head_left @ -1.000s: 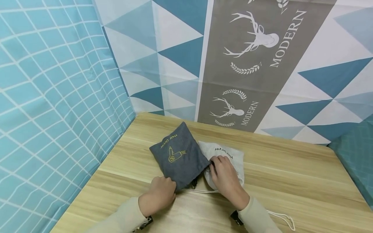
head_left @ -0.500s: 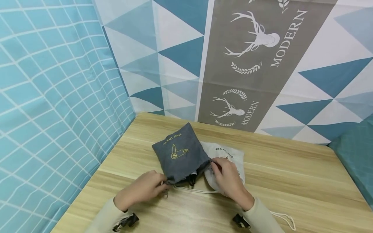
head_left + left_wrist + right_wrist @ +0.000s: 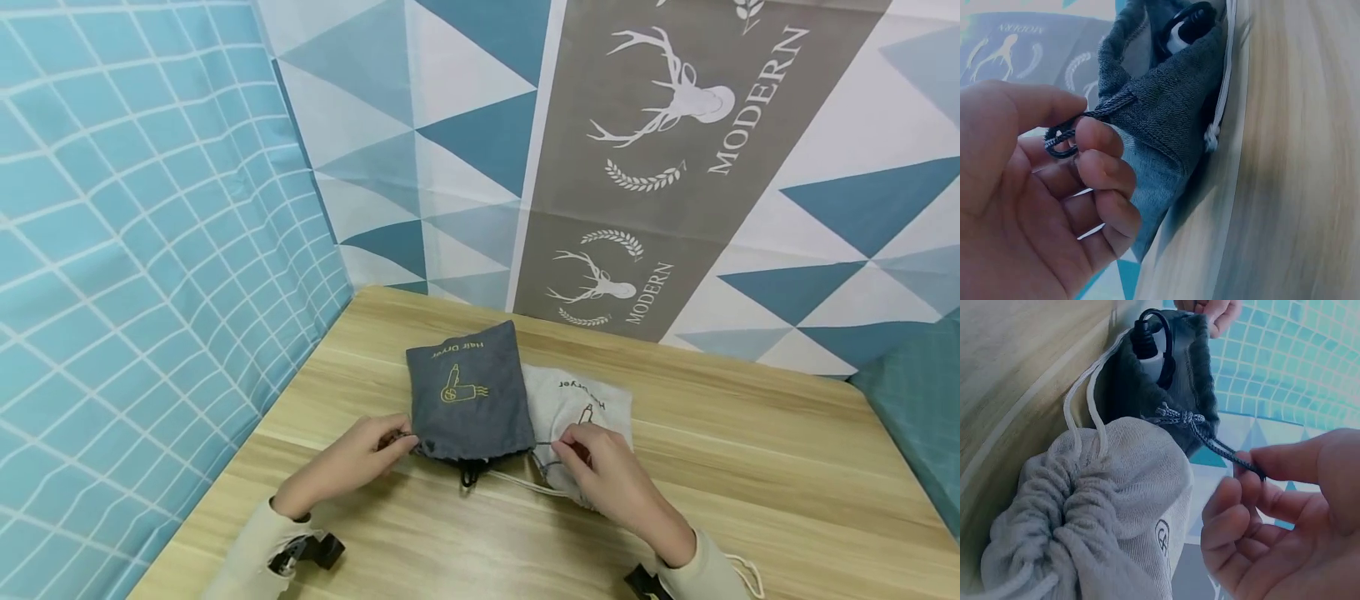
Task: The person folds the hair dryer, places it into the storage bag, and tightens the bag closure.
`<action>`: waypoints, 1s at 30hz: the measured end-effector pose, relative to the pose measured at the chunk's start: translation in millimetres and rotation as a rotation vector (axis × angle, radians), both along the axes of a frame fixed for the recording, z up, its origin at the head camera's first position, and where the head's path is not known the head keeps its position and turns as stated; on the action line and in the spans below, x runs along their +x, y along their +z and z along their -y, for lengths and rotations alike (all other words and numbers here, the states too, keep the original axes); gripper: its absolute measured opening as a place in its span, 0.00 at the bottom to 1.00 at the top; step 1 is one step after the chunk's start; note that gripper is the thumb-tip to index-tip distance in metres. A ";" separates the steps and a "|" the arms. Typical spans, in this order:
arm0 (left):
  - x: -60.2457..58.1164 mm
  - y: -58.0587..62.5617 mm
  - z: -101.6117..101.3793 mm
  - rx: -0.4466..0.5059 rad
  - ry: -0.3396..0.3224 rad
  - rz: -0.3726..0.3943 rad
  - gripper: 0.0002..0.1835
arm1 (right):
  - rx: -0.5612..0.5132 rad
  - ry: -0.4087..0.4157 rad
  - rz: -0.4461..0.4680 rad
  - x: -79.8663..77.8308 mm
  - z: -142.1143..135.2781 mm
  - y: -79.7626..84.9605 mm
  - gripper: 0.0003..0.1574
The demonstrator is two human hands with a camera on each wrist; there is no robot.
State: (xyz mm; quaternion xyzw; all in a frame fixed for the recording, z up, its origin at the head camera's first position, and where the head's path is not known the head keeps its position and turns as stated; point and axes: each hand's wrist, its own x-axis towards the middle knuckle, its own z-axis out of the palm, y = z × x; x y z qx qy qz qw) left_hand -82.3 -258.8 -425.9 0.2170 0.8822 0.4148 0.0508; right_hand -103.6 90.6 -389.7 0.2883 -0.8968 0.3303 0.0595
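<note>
A dark grey drawstring pouch (image 3: 476,417), embroidered "Hair Dryer" in yellow, lies on the table between both hands. My left hand (image 3: 341,462) pinches a loop of its dark drawstring (image 3: 1113,107) at the left corner of the mouth. At the opposite corner, my right hand (image 3: 618,479) pinches the knotted end of the drawstring (image 3: 1225,453) between thumb and fingers. The mouth gapes, showing a coiled black cord (image 3: 1143,340) and a white part inside. Below the right hand is a light grey pouch (image 3: 615,400), its mouth gathered tight.
White drawstrings (image 3: 532,483) from the light pouch run along the table in front of the dark pouch. Another white cord loop (image 3: 750,575) lies by the right sleeve. Patterned cloth (image 3: 450,167) hangs behind the wooden table (image 3: 750,467).
The left hand has moved from the pouch's lower edge out to the left and now pinches its drawstring. The right hand has drawn slightly right with the cord; the dark pouch has turned straighter.
</note>
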 end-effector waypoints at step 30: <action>-7.7 1.4 48.4 -0.057 0.367 -0.379 0.09 | 0.073 -0.135 -0.274 14.6 -62.7 -12.3 0.07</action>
